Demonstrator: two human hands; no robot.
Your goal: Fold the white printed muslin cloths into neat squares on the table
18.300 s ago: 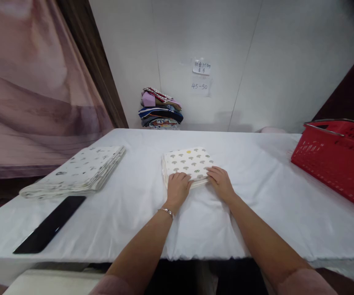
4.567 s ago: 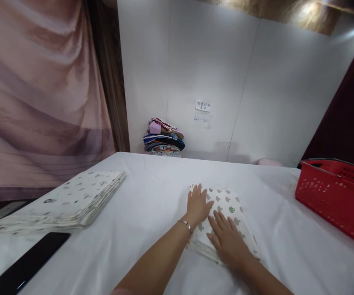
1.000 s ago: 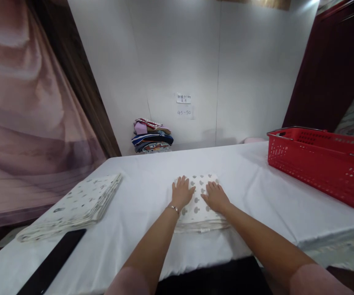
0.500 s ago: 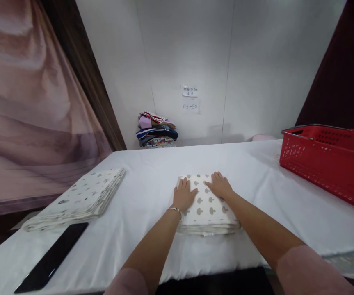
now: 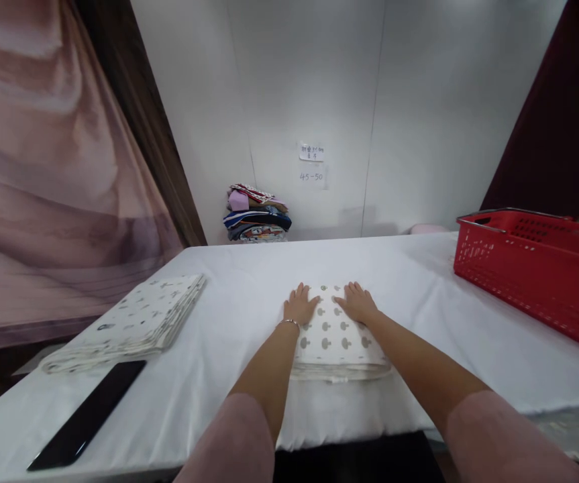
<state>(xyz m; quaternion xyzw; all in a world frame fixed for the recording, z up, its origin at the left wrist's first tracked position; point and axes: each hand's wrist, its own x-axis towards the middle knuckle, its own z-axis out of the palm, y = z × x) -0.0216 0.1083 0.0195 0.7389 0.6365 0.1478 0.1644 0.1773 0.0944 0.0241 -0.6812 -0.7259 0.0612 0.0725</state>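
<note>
A folded white cloth [image 5: 337,339] with a grey mushroom-like print lies on the table in front of me, its layered edge facing me. Flat on its far left part rests my left hand [image 5: 300,305], with a bracelet at the wrist and fingers stretched out. My right hand [image 5: 358,303] lies on the far right part, palm down, fingers spread a little. Neither hand grasps anything. Between the two thumbs runs a strip of the printed top layer.
The white-covered table [image 5: 249,302] also bears a folded printed cloth stack [image 5: 133,318] and a flat black object [image 5: 90,412] at left. A red basket [image 5: 531,268] stands at right. Beyond the far edge is a pile of folded fabrics [image 5: 256,218] by the wall.
My left hand has slid a little forward, toward the far left corner of the folded cloth. The right hand stays almost in place. The view has shifted slightly.
</note>
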